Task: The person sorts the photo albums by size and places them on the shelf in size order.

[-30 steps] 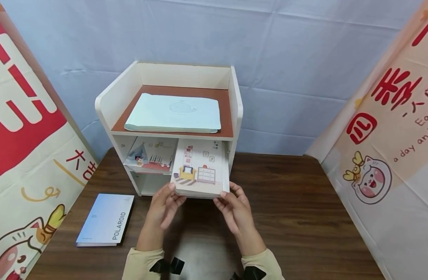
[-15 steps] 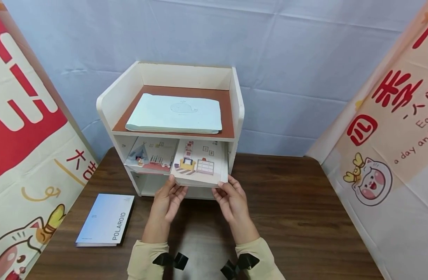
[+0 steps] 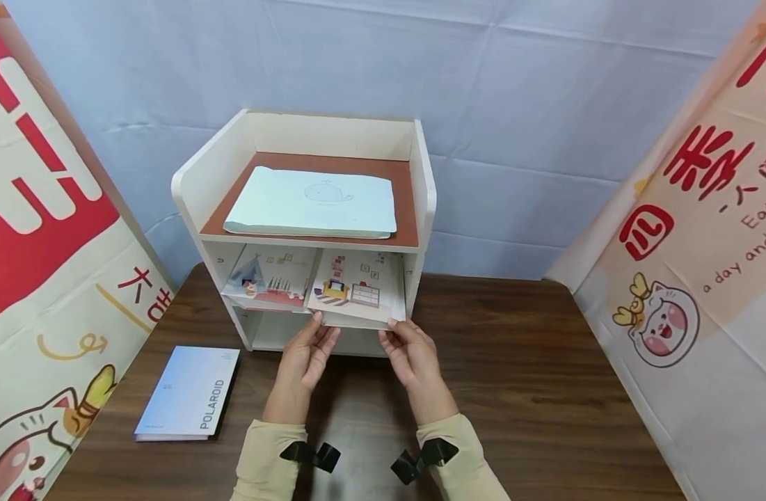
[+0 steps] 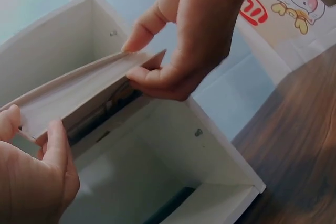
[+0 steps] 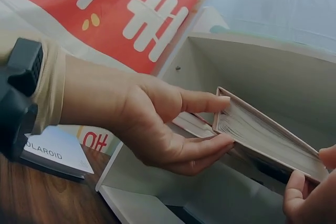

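Observation:
A hardcover book (image 3: 357, 287) lies part way into the right side of the white shelf's (image 3: 428, 188) middle compartment. Its cover shows a yellow armchair and a chest of drawers. My left hand (image 3: 301, 362) pinches its near left corner, thumb on top and fingers below. The near right corner is pinched the same way by my right hand (image 3: 417, 362). Both wrist views show the page edges of the book (image 4: 79, 90) facing me, between the two hands. Beside it on the left lies another illustrated book (image 3: 273, 275). The far end of the gripped book is hidden under the top shelf.
On the brown top shelf lies a pale blue pad (image 3: 314, 202) with a whale drawing. A blue POLAROID album (image 3: 188, 393) rests on the dark wooden table (image 3: 520, 390), left of the shelf unit. Printed cloths hang at both sides, with a pale blue cloth (image 3: 545, 125) behind.
Both hands have moved forward, sliding the book deeper into the middle compartment. It still sticks out slightly at the front. The pad and the POLAROID album have stayed put.

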